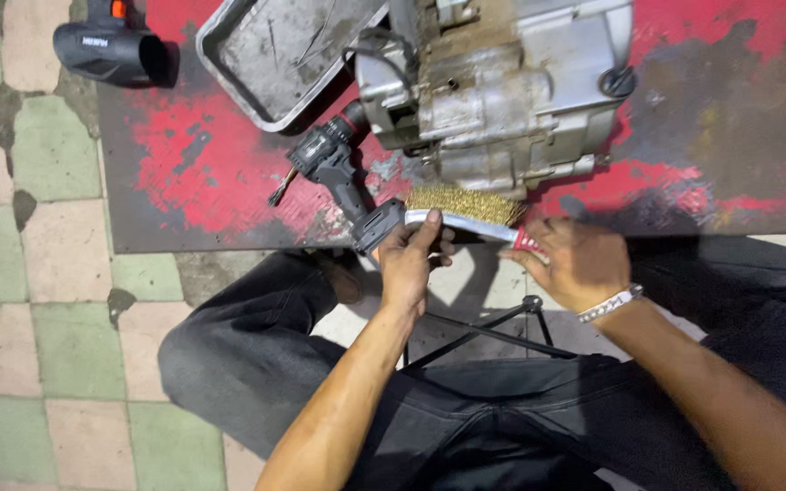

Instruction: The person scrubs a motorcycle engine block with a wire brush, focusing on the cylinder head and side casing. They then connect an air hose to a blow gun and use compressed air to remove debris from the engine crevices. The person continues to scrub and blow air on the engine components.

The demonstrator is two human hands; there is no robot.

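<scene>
A wire brush [466, 207] with brass-coloured bristles is held between both hands, bristles pointing away from the person. Its front end is pinched by the left hand [408, 264], thumb on top, while its red handle is gripped in the closed right hand [575, 264], on whose wrist a bracelet [609, 305] is worn. Just beyond the hands, a grey engine block [502, 91] is set on the worn red tabletop [202, 164]. Just left of the left hand a cordless drill [343, 177] is lying, and a metal tray [275, 55] beyond it.
</scene>
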